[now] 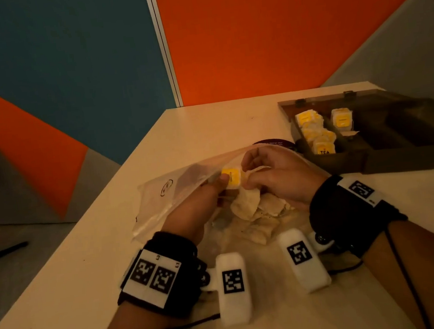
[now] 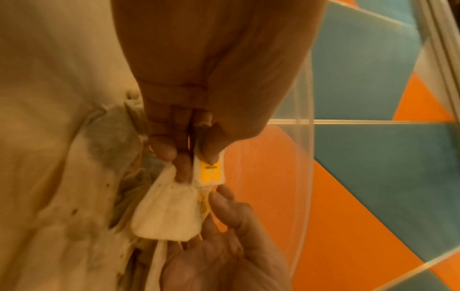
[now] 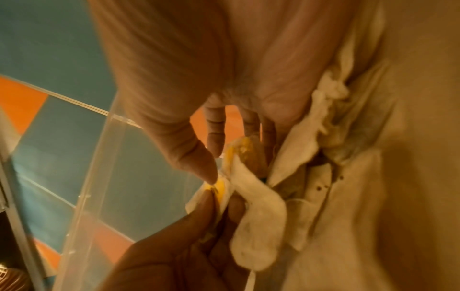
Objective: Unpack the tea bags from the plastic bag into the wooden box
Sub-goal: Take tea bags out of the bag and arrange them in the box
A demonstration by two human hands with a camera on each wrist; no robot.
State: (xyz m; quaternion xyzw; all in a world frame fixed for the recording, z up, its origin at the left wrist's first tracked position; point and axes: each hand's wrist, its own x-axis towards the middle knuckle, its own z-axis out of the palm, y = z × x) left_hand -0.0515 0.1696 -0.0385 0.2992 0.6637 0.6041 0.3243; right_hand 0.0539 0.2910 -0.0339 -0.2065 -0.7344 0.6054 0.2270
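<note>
Both hands are inside the clear plastic bag (image 1: 175,187) on the table. My left hand (image 1: 220,185) pinches the yellow tag (image 2: 210,171) of a white tea bag (image 2: 169,212) between thumb and fingers. My right hand (image 1: 248,177) meets it from the right: its thumb tip presses on the same tag (image 3: 219,187) and its curled fingers close behind the tea bag (image 3: 259,226). A pile of loose tea bags (image 1: 256,213) lies in the plastic bag under my hands. The dark wooden box (image 1: 396,145) stands open at the right, with several yellow-tagged tea bags (image 1: 317,132) in its left compartments.
A dark round object (image 1: 275,143) lies behind the plastic bag, partly hidden. The pale table (image 1: 93,271) ends at a left edge and a near edge. Orange and blue wall panels (image 1: 251,40) rise behind it. Cables run from both wristbands.
</note>
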